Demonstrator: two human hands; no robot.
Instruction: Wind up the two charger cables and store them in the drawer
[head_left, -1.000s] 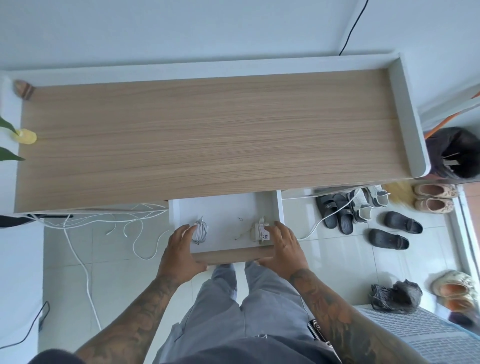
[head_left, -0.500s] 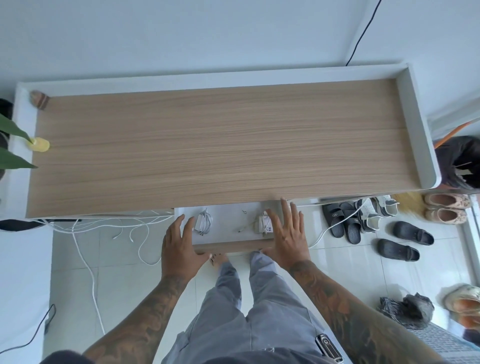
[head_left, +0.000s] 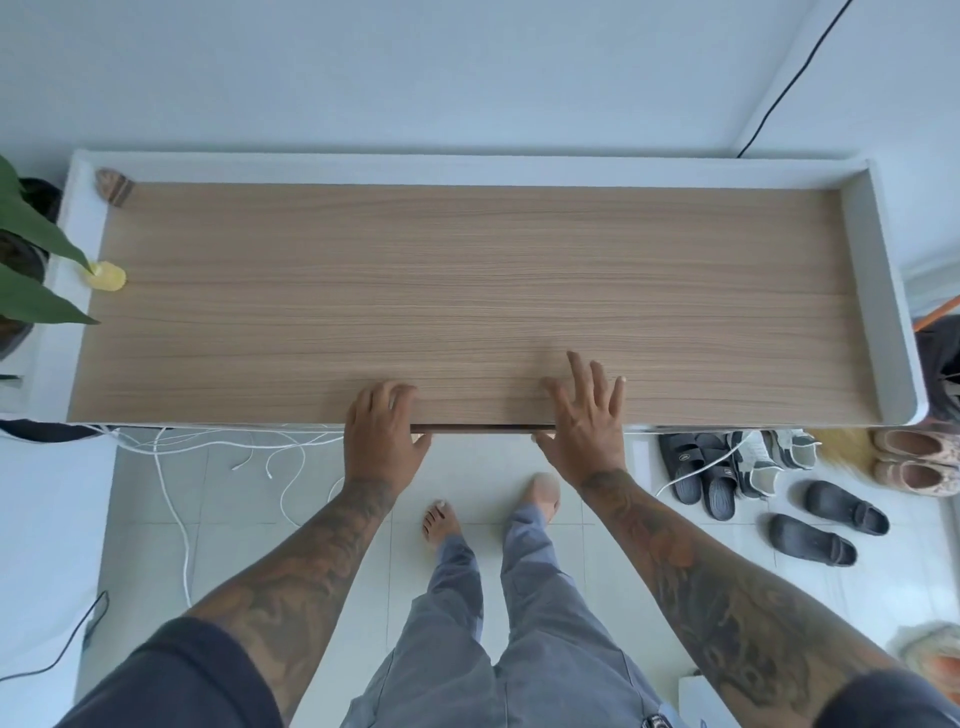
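Drawer (head_left: 483, 428): pushed in under the front edge of the wooden surface (head_left: 467, 291); only a thin dark strip of its front showed between the two hands. Charger cables: not visible, and their place could not be told.

Left hand (head_left: 384, 436): empty, fingers loosely curled over the front edge of the surface, thumb below at the drawer strip. Right hand (head_left: 584, 423): empty, fingers spread flat and wide on the wood, thumb down at the edge beside the strip. Both forearms tattooed, dark short sleeves at the bottom corners.

Surface: light wood grain, with a raised white rim (head_left: 878, 291) along the back and right side. A yellow object (head_left: 108, 275) lay at the left end, a small brown item (head_left: 114, 187) in the back left corner. Green plant leaves (head_left: 31, 260) overhung the left end.

Floor (head_left: 234, 519): pale tiles. Loose white cords (head_left: 171, 467) trailed below the left half of the surface. Dark sandals (head_left: 701, 478) and other footwear stood at the right. Bare feet and grey trousers (head_left: 519, 623) were below centre.
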